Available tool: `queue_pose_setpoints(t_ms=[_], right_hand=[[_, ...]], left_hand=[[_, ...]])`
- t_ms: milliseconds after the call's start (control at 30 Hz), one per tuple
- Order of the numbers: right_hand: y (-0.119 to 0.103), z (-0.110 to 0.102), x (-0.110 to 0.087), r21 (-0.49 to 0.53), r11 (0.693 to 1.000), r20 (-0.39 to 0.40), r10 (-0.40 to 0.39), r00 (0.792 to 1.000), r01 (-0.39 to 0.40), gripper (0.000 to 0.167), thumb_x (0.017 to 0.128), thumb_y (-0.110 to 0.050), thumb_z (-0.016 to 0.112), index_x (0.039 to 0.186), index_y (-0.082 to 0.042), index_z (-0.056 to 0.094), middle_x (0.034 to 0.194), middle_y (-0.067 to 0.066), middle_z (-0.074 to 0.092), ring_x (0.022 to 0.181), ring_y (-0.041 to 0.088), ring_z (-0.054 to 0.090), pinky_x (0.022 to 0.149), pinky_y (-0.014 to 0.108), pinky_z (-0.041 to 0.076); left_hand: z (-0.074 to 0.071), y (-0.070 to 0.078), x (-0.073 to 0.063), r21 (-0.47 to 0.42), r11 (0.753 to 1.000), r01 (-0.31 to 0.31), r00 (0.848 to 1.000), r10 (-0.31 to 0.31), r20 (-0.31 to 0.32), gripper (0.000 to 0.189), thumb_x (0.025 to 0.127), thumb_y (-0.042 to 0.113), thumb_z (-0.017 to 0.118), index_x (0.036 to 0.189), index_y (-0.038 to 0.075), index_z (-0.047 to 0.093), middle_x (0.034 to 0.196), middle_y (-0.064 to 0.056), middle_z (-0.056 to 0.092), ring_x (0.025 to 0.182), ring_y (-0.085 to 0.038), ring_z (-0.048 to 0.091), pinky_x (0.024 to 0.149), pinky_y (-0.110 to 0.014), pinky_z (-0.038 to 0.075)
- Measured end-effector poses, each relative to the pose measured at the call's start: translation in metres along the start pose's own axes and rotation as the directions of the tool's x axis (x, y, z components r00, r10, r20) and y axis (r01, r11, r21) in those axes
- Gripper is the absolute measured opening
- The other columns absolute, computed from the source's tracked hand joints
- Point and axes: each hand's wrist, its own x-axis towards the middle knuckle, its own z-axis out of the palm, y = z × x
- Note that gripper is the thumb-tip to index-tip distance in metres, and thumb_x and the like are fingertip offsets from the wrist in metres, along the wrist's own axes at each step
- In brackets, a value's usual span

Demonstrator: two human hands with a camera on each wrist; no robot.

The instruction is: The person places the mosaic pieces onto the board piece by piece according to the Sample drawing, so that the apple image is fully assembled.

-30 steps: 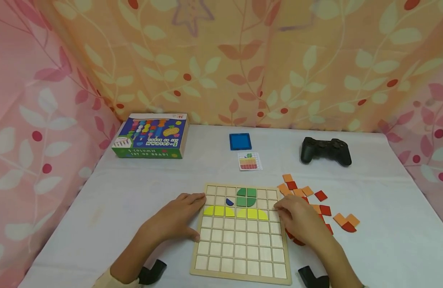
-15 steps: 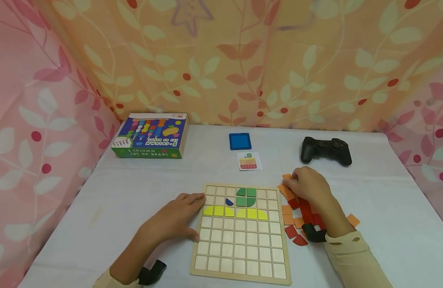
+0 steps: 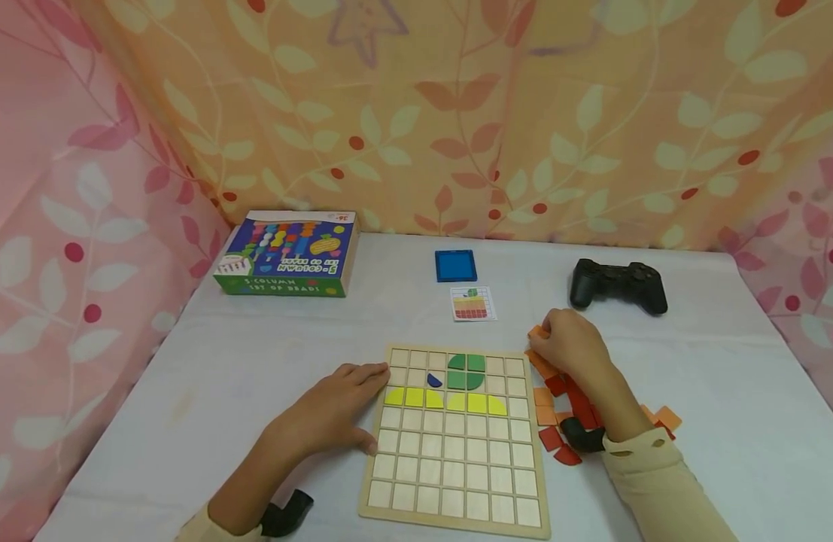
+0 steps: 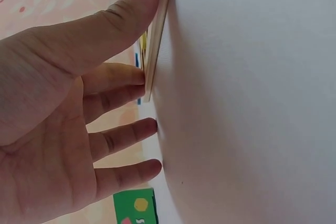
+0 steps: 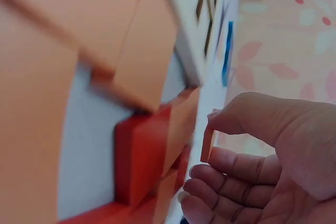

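A wooden grid board [image 3: 454, 470] lies flat on the white table, with green, yellow and one dark blue tile in its upper rows. Along its left edge rests my left hand [image 3: 335, 410], thumb and fingers spread and fairly straight; the left wrist view shows the thumb [image 4: 126, 17] against the board's side. My right hand [image 3: 575, 350] is beyond the board's right edge, over the far end of the loose tiles. Between its thumb and index finger it pinches an orange square tile [image 5: 207, 142]. Orange and red tiles [image 3: 580, 399] lie scattered below that hand, partly hidden by the forearm.
A small pattern card [image 3: 473, 304] and a blue square case [image 3: 456, 266] lie beyond the board. A black game controller [image 3: 619, 286] sits at the back right, and a bead-set box [image 3: 286, 254] at the back left. Patterned cloth hangs behind the table.
My right hand has moved from the board's right edge up and away to the far loose tiles, where it pinches an orange tile. My left hand keeps its place at the board.
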Motion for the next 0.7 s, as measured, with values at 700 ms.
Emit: queue_pose_setpoints(t_ms=[700], right_hand=[[-0.114,0.047,-0.056,-0.009,0.902,-0.070,-0.431,0.900,0.431,0.013,0.085,-0.013,0.075,0.080,-0.006,0.067,0.071,-0.001,0.053,0.066,0.015,0.049,0.059,0.028,0.046]], left_hand=[[0.002,-0.003,-0.003,0.002,1.000,-0.026,1.000,0.026,-0.007,0.103,0.071,0.044,0.089,0.152,0.005,0.042,0.157,-0.007,0.039,0.138,-0.032,0.040,0.108,-0.050,0.040]])
